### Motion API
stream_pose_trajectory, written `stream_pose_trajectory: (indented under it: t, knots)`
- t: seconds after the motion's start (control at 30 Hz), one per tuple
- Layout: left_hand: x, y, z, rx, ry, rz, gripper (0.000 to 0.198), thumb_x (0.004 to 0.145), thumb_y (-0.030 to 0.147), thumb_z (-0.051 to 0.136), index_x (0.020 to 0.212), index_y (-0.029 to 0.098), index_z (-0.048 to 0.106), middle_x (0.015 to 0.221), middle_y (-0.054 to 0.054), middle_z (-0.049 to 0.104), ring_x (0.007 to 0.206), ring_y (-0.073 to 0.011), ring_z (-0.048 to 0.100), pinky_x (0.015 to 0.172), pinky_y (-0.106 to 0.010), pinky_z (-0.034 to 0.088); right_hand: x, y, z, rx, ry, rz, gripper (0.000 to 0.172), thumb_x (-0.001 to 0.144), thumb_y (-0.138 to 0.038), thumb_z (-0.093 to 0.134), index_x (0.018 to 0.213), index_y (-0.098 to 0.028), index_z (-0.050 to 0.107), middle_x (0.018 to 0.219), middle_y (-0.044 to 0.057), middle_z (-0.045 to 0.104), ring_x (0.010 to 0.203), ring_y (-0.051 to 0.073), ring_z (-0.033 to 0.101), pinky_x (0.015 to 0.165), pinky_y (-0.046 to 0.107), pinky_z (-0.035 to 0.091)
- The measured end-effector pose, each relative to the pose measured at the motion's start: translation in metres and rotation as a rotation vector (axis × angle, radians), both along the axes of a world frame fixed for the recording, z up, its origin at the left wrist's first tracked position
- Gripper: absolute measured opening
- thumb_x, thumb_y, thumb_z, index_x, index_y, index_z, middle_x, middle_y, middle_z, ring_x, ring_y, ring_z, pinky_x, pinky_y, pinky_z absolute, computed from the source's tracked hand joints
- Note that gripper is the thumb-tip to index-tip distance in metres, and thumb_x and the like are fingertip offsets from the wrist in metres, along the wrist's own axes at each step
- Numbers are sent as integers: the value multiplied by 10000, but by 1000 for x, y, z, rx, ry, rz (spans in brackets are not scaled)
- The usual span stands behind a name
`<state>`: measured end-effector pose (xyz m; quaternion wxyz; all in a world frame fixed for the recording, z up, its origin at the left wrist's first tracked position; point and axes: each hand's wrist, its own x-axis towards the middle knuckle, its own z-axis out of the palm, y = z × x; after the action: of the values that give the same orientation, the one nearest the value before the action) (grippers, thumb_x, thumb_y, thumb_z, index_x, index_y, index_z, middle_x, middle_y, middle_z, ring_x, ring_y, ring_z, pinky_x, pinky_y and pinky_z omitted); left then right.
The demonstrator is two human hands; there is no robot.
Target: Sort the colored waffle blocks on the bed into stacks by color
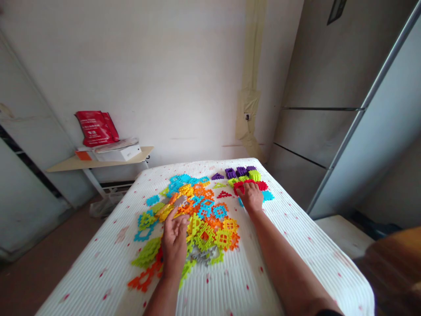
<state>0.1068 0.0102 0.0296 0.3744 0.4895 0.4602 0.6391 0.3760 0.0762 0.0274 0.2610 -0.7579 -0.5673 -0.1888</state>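
Note:
A loose pile of colourful plastic interlocking tiles (204,239) lies on the covered table. Over its left side hovers my left hand (175,235), thumb and fingers curved and apart, with nothing seen in them. A grey tile (180,201) lies just beyond its fingertips. At the far right, my right hand (251,197) rests with bent fingers on red interlocking tiles (262,185); its fingertips are partly hidden. Blue tiles (268,195) lie beside that hand. Behind it are green tiles (254,175) and purple tiles (230,173). A red triangular tile (224,194) lies between the pile and my right hand.
A white quilted cover (108,263) with small red marks spreads over the table. Beyond it stands a wall with a taped socket (247,116). A tall grey refrigerator (315,131) is on the right. On the left, a side table (70,163) holds a red bag (96,128) and a white box (123,152).

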Motion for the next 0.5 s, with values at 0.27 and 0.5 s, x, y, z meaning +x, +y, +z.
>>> stream_pose_trajectory:
  t: [0.27,0.5]
  knots:
    - [1,0,-1,-9,-13,1,556,774,433,583,1273,227,450,971,-68,642,921,-193,622,813,-324,495,2,-1,1,-33,35,-10,258,848,-396,511,887,-175,639,890,118,612,906,257,521,674,322,366]
    - [-2,2,-3,-2,-8,-9,564,775,431,586,1284,235,441,966,-64,642,882,-187,625,792,-314,500,2,1,-2,-1,34,2,224,849,-383,517,850,-195,640,892,110,588,881,247,516,646,307,374]
